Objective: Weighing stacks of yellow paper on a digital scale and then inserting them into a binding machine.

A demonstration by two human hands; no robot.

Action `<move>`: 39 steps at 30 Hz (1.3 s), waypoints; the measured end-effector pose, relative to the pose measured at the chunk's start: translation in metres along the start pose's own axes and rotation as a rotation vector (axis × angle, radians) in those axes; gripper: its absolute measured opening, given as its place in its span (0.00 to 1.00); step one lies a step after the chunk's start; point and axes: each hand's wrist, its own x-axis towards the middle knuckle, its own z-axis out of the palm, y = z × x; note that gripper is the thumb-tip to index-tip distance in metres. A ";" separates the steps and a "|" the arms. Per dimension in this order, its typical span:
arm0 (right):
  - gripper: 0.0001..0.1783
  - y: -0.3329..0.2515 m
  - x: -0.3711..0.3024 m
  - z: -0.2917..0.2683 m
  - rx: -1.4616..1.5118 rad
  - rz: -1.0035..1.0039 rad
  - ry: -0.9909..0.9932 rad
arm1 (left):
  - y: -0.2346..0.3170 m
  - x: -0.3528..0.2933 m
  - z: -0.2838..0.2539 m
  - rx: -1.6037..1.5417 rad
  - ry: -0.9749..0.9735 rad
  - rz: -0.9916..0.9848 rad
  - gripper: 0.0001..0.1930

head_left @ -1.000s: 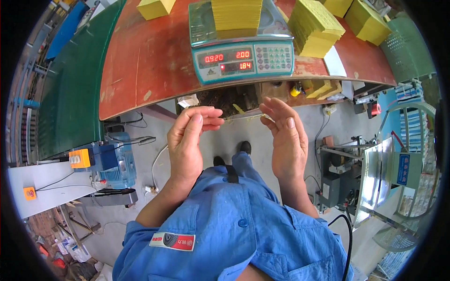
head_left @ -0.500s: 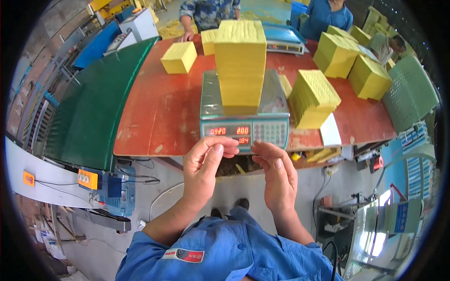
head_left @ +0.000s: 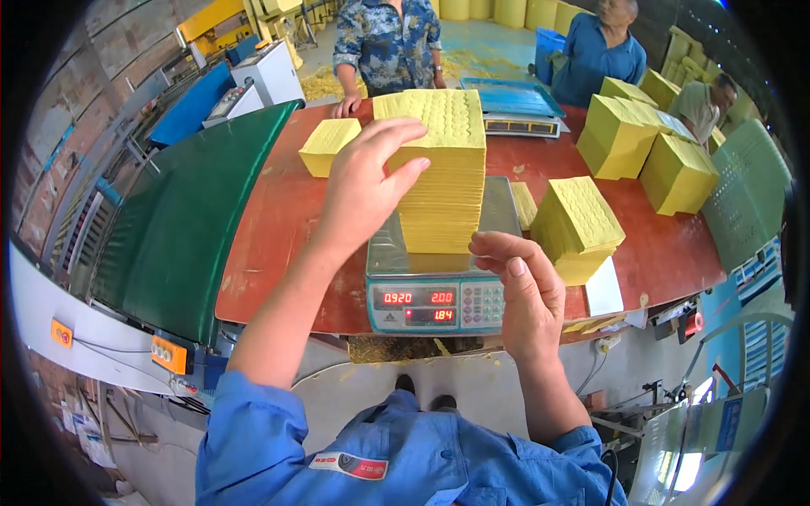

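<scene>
A tall stack of yellow paper sheets [head_left: 443, 190] stands on the metal pan of a digital weighing scale [head_left: 396, 316], whose red display is lit. My left hand [head_left: 371, 177] is raised at the left side of the stack near its top, thumb and fingers apart, holding nothing. Low by the stack's right side, in front of the scale's pan, is my right hand [head_left: 527, 287]. Its fingers are curved with a gap to the thumb, and nothing shows in it. Whether either hand touches the paper I cannot tell.
On the red table [head_left: 270, 253] stand a small yellow stack [head_left: 329, 145], another stack [head_left: 578, 223] right of the scale and several more at the far right. A second scale [head_left: 515, 110] sits behind. A green conveyor belt [head_left: 186, 228] borders the left. Co-workers are beyond the table.
My left hand has risen from in front of the scale to the stack's upper left side. My right hand has shifted slightly right. The view has tilted up, showing more of the co-workers.
</scene>
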 end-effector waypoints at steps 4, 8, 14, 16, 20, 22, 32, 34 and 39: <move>0.17 0.012 0.002 0.004 0.016 0.066 0.014 | -0.034 0.021 0.007 -0.029 -0.116 -0.039 0.14; 0.18 0.026 0.007 0.011 0.011 0.073 0.065 | -0.043 0.031 0.010 -0.109 -0.200 -0.088 0.11; 0.17 0.038 0.011 0.021 0.034 0.134 0.097 | -0.046 0.034 0.010 -0.087 -0.192 -0.024 0.07; 0.16 0.041 0.009 0.023 0.034 0.155 0.101 | -0.045 0.033 0.011 -0.100 -0.196 -0.025 0.07; 0.14 0.048 0.006 0.020 0.053 0.187 0.087 | -0.044 0.031 0.015 0.050 -0.106 0.118 0.04; 0.13 0.048 0.004 0.020 0.070 0.192 0.068 | -0.043 0.029 0.016 0.128 -0.062 0.182 0.03; 0.23 0.038 0.003 0.014 0.340 0.237 0.112 | 0.002 -0.033 0.007 0.315 0.074 0.500 0.09; 0.26 0.032 0.008 0.015 0.497 0.253 0.132 | 0.011 -0.052 0.005 0.307 0.029 0.515 0.09; 0.23 0.026 0.015 0.016 0.443 0.326 0.103 | 0.013 -0.086 0.009 0.330 -0.058 0.517 0.11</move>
